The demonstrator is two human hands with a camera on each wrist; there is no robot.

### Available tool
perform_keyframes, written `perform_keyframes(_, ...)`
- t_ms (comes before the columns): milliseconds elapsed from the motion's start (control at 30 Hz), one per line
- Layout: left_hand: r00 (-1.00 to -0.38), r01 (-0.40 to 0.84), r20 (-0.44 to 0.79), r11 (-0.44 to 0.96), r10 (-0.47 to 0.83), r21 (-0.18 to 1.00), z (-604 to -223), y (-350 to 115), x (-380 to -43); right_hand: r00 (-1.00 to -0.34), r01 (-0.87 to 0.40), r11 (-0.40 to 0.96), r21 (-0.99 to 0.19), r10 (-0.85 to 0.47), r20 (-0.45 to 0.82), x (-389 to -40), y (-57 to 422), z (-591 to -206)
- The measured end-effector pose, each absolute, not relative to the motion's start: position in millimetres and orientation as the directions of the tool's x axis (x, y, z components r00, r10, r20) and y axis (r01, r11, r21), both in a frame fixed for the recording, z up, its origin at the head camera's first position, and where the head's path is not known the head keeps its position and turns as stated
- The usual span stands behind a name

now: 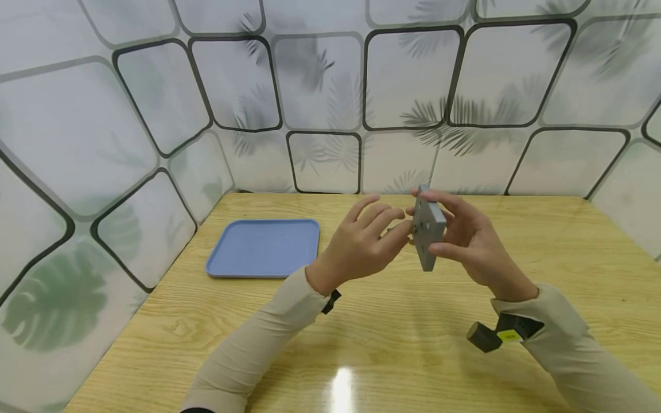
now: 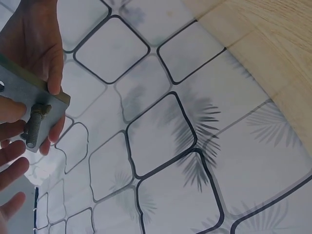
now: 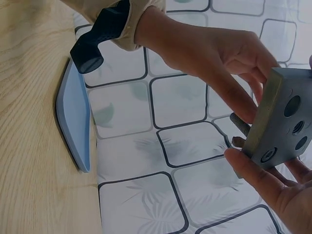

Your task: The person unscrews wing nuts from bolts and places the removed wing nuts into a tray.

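Note:
My right hand (image 1: 477, 246) grips a thick grey metal plate (image 1: 428, 232) by its edges, thumb on the near side and fingers at the top, holding it upright above the table. Several round holes show on one face in the right wrist view. From the other face sticks a threaded bolt (image 2: 33, 130) with a brass-coloured nut (image 2: 45, 108) close against the plate. My left hand (image 1: 364, 241) reaches to that face; its thumb and forefinger lie beside the bolt and nut, while the other fingers (image 2: 12, 173) are spread loosely.
A blue tray (image 1: 263, 249) sits on the wooden table (image 1: 403, 344) at the left, near the back. Patterned cloth walls (image 1: 325, 86) rise behind the table and along its left side. Wrist cameras (image 1: 485, 336) are strapped over both sleeves.

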State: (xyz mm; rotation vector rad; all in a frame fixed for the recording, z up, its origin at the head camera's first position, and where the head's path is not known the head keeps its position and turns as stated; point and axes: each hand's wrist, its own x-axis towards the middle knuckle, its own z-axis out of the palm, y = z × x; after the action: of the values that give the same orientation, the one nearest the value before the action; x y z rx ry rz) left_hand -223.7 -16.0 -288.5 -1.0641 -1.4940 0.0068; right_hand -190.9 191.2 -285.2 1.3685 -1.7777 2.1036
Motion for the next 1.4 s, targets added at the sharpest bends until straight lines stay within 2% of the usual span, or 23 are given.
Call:
perform_keyframes(267,0.015,0.556,0.738,0.607,0.675,-0.567,-287.7,-17.7,-221.3,-0.594,-0.559,-0.342,-0.755,-0.47,0.653,-190.3,190.0,-285.2)
perform_keyframes(467,-0.116,0.601,0.707,0.616,0.697,-0.509,-286.6,-18.5,-219.3,-0.598,-0.562,-0.336,-0.756,-0.466,0.652,-191.4,189.6,-286.2)
perform_keyframes(600,-0.168,0.63,0.704,0.625,0.69,-0.461,-285.4,-19.3,-218.0,-0.618,-0.554,-0.324,-0.767,-0.458,0.639,-191.7,189.6,-287.0)
perform_keyframes(933,-0.189,0.638,0.766,0.67,0.614,-0.38,-284.8,-19.1,-217.4,-0.65,-0.545,-0.289,-0.787,-0.447,0.614,-189.4,188.1,-287.6)
perform_keyframes(1167,-0.108,0.631,0.797,0.66,0.595,-0.407,-283.7,-17.3,-216.1,-0.573,-0.534,-0.385,-0.753,-0.489,0.657,-189.8,187.6,-286.0)
perform_keyframes(1400,-0.087,0.653,0.778,0.625,0.622,-0.427,-283.6,-18.1,-215.8,-0.581,-0.536,-0.382,-0.753,-0.48,0.657,-190.5,189.1,-285.3)
